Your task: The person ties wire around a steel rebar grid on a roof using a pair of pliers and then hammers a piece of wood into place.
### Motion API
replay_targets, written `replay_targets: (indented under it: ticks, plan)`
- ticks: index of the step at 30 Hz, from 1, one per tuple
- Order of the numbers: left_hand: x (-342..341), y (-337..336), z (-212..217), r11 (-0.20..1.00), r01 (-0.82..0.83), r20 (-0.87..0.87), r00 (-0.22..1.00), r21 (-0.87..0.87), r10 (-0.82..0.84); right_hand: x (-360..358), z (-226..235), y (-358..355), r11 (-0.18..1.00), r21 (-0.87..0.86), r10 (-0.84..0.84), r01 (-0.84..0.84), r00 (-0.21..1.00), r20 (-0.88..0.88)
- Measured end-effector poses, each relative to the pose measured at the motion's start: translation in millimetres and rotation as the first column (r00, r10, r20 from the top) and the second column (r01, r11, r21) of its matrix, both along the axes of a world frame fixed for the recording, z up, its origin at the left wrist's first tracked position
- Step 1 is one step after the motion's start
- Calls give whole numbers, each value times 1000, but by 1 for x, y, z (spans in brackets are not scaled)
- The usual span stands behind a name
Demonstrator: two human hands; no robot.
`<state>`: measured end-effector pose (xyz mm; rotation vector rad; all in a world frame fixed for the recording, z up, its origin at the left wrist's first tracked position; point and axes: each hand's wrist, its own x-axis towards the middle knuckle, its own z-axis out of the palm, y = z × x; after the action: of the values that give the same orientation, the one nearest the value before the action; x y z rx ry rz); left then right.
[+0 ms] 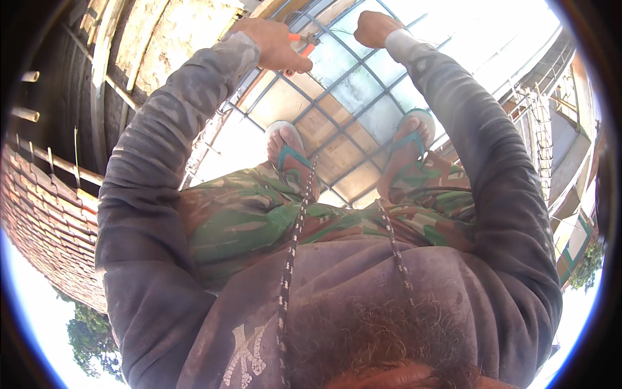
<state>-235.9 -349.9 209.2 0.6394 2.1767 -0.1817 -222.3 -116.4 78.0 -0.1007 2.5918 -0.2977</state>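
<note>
We look down past our own chest and legs to a grid of steel reinforcing bars (337, 97) laid over formwork boards (324, 129), and both arms reach out to it.

Left hand (272, 42): closed in a full grip around the orange handles of a pair of pliers (301, 45). The handles lie inside the palm; the tool's long axis runs out from the hand toward the right hand, and its dark head sits just past our left fingertips, at or on a bar of the grid. We cannot tell whether the head actually bites anything.

Right hand (376, 27): curled into a fist, knuckles toward us, resting at a bar crossing. We judge that it pinches something thin there, perhaps tie wire, but the frame is too small and too bright at that spot to show it.

Key relation: the pliers' head lies between the two hands, touching the left, near the right but apart from it. The left hand is plainly the nearer.

Below the hands, our feet in sandals (285, 149) stand on the grid. A brick wall (45, 214) lies well off beyond the left arm.
</note>
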Motion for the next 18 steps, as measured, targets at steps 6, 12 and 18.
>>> replay_targets:
  ticks: [6, 12, 18]
  plan:
    - [-1, -1, -2, 1000, 23, -48, 999, 10, -23, -20, -23, 8, 993, -107, 71, -57, 989, 133]
    - [1, -5, -14, 996, 74, -133, 988, -40, -79, -23, -38, 13, 960, -261, -40, 97, 976, 216]
    - [-2, -2, -6, 998, 61, -65, 996, -25, -63, -20, -47, 10, 963, -107, 254, -248, 966, 45]
